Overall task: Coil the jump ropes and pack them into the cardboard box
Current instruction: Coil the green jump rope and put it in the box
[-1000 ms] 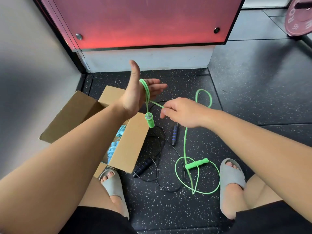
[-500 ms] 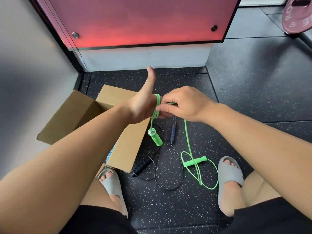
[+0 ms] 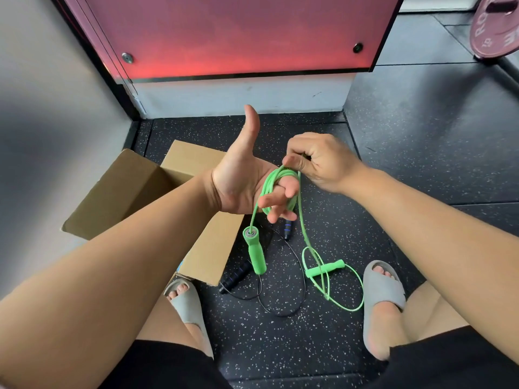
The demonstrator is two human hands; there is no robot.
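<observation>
A green jump rope [image 3: 276, 179] is wound in several turns around the fingers of my left hand [image 3: 247, 178], whose thumb points up. One green handle [image 3: 255, 252] dangles below that hand. My right hand [image 3: 317, 161] pinches the rope just right of the coil. The rest of the rope runs down to the floor, where the second green handle [image 3: 325, 268] lies in loose loops. The open cardboard box [image 3: 213, 248] stands on the floor to the left, under my left forearm. A black jump rope [image 3: 283, 301] with dark handles lies beside the box.
My feet in grey slides [image 3: 383, 293] stand on the speckled black floor on either side of the ropes. A red panel and white base [image 3: 241, 94] close the space ahead, a grey wall is on the left, and a weight plate [image 3: 494, 29] is far right.
My right hand has carried the rope around my left fingers, adding turns to the coil. The loose rope on the floor has shrunk and the hanging handle has dropped lower.
</observation>
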